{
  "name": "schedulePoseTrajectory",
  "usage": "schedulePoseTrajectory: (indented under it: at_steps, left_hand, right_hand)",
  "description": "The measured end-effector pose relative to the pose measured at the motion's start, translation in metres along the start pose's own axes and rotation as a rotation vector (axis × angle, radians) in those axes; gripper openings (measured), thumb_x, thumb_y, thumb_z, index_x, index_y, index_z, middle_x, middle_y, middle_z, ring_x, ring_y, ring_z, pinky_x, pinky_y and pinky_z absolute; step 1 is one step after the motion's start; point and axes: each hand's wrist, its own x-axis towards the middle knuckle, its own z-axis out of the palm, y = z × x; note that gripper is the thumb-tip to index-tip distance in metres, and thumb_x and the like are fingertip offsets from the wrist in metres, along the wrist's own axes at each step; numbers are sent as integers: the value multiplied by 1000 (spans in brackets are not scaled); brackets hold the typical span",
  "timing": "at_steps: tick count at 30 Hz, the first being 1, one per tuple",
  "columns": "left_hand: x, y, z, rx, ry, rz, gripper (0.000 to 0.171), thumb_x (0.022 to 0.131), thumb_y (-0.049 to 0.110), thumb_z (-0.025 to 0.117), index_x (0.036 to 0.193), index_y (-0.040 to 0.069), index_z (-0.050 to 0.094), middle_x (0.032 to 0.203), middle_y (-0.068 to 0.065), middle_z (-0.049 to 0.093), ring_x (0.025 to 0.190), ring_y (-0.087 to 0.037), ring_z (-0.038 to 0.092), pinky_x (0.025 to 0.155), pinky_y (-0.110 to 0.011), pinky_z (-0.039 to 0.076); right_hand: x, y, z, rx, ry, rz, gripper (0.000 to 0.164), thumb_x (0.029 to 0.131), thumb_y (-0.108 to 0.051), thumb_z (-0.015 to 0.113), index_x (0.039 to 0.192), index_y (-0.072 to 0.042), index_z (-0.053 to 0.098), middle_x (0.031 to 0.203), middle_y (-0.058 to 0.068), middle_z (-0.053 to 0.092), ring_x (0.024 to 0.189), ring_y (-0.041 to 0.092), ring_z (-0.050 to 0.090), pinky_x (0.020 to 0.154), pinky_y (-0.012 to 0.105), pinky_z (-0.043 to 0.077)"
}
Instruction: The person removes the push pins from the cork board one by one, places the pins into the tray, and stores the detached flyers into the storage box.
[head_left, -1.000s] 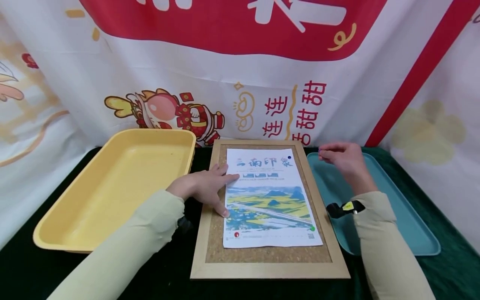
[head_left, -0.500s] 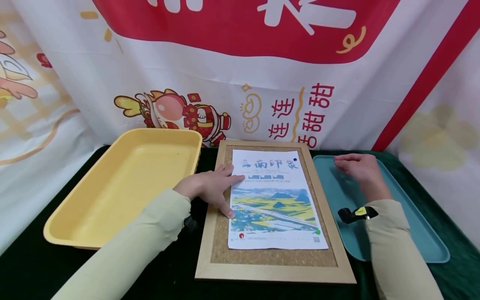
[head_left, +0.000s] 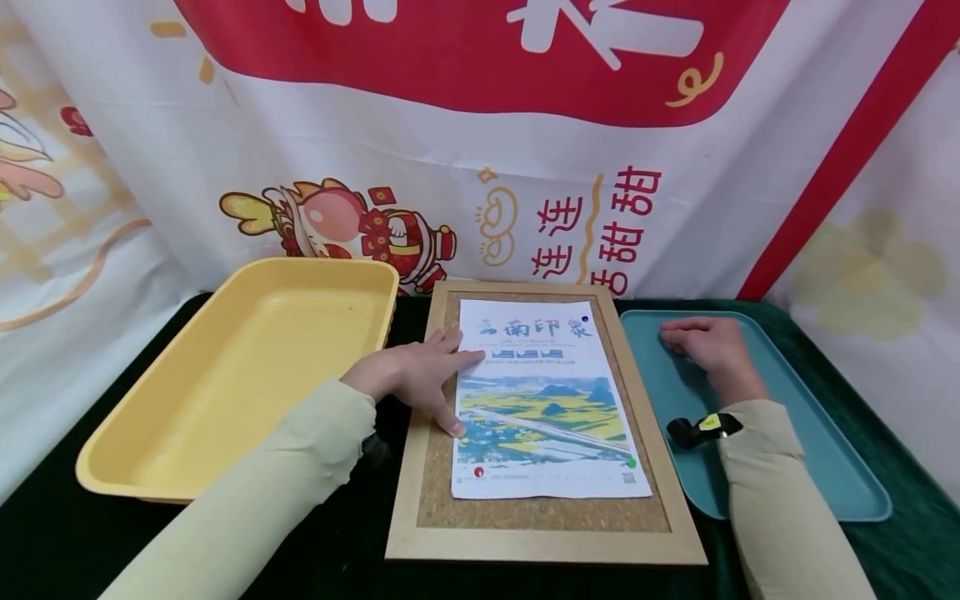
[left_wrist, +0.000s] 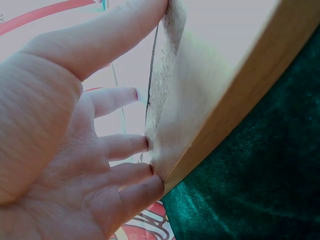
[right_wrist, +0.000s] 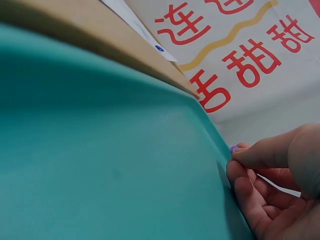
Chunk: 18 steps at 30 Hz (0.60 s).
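A framed corkboard (head_left: 543, 546) lies in the middle with a printed landscape poster (head_left: 547, 417) on it. The poster bears a dark blue pushpin (head_left: 585, 318) at top right, a red one at bottom left and a green one at bottom right. My left hand (head_left: 416, 375) is spread over the board's left side, thumb and forefinger on the poster's edge. Over the back of the teal tray (head_left: 810, 442), my right hand (head_left: 708, 352) pinches a small purple pushpin (right_wrist: 233, 149) between thumb and forefinger. Mostly the fingers hide it.
A deep yellow bin (head_left: 247, 375) stands left of the board. The teal tray sits close along the board's right side. Dark green cloth (head_left: 337, 533) covers the table, and a printed white and red curtain (head_left: 450, 133) hangs right behind it.
My right hand has moved a little right and toward me over the tray, still pinching the pushpin. The left hand stays on the board. The head view has shifted slightly.
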Motion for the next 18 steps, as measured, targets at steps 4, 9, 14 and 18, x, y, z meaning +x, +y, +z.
schedulePoseTrajectory:
  at_steps: [4, 9, 14, 18]
  left_hand:
    - [0, 0, 1, 3, 2, 6, 106, 76, 59, 76, 159, 31, 17, 168, -9, -5, 154, -35, -9, 121, -59, 11]
    - [0, 0, 0, -2, -1, 4, 106, 76, 59, 76, 159, 31, 17, 168, -9, -5, 154, -35, -9, 121, -60, 10]
    - [0, 0, 0, 3, 1, 0, 106, 75, 60, 76, 159, 31, 18, 168, -9, -4, 154, -35, -8, 121, -60, 10]
    - [0, 0, 0, 1, 1, -3, 106, 75, 60, 77, 159, 31, 19, 168, -9, -4, 154, -35, -8, 121, -60, 10]
  right_hand:
    - [0, -1, 2, -3, 15, 11, 37, 101, -31, 57, 132, -14, 64, 136, 13, 58, 111, 27, 54, 83, 28, 44]
    - [-1, -2, 3, -1, 25, 19, 36, 101, -30, 56, 132, -14, 64, 137, 12, 58, 112, 27, 54, 81, 26, 43]
    - [-1, -3, 5, -3, 33, 20, 36, 101, -29, 57, 132, -14, 64, 137, 13, 58, 111, 27, 53, 78, 24, 42]
    - [0, -2, 6, -5, 41, 24, 35, 101, -29, 57, 132, -14, 65, 135, 12, 60, 110, 27, 53, 80, 26, 42]
